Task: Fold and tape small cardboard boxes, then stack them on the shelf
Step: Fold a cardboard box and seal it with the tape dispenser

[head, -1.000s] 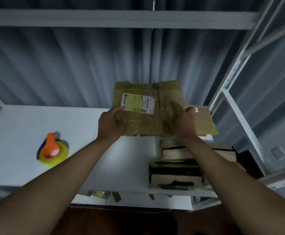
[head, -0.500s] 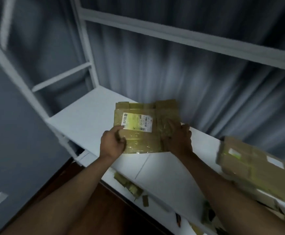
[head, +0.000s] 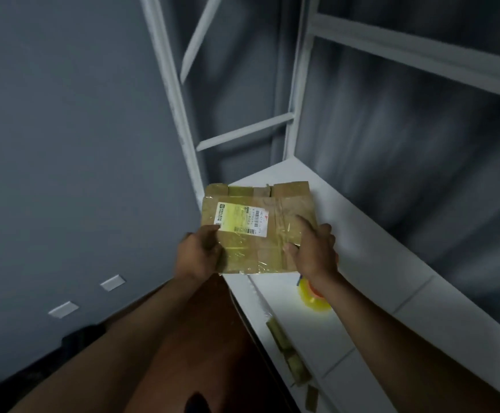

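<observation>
I hold a flattened brown cardboard box [head: 260, 234] with a white and yellow shipping label and old clear tape on its face, above the left end of the white shelf [head: 377, 263]. My left hand [head: 198, 257] grips its lower left corner, thumb on the label side. My right hand [head: 314, 251] grips its right edge, thumb on the front face. A yellow and orange tape dispenser [head: 314, 298] lies on the shelf just under my right wrist, partly hidden by it.
White shelf uprights and cross braces [head: 243, 132] rise behind the box. A grey curtain [head: 421, 150] hangs behind the shelf. Cardboard scraps [head: 287, 353] lie along the lower shelf's front edge. A grey wall with two white wall plates [head: 111, 283] is to the left.
My view has swung left: the stack of boxes at the right has gone out of view, and the shelf's left end and the wall have come in. Both hands still hold the flat box.
</observation>
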